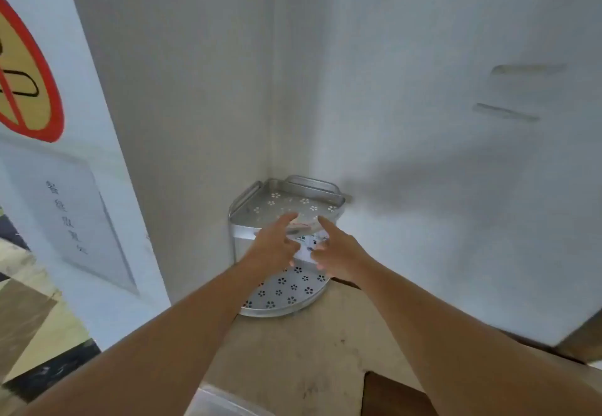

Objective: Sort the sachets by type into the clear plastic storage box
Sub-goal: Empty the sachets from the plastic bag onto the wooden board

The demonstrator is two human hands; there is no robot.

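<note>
Sachets (308, 246), white with small dark print, show only as a blurred patch between the two hands, in front of a two-tier metal corner rack (286, 200) that stands in the angle of two pale walls. Just above them is a clear, rounded plastic piece (303, 223), perhaps the storage box, though the blur leaves that unsure. The left hand (273, 246) has its index finger stretched up along the left edge of that clear piece, the other fingers curled in toward the sachets. The right hand (335, 252) mirrors it on the right side. Whether either hand actually grips anything cannot be told. The rack's lower perforated shelf (286, 291) rests on a beige counter (293, 350).
</note>
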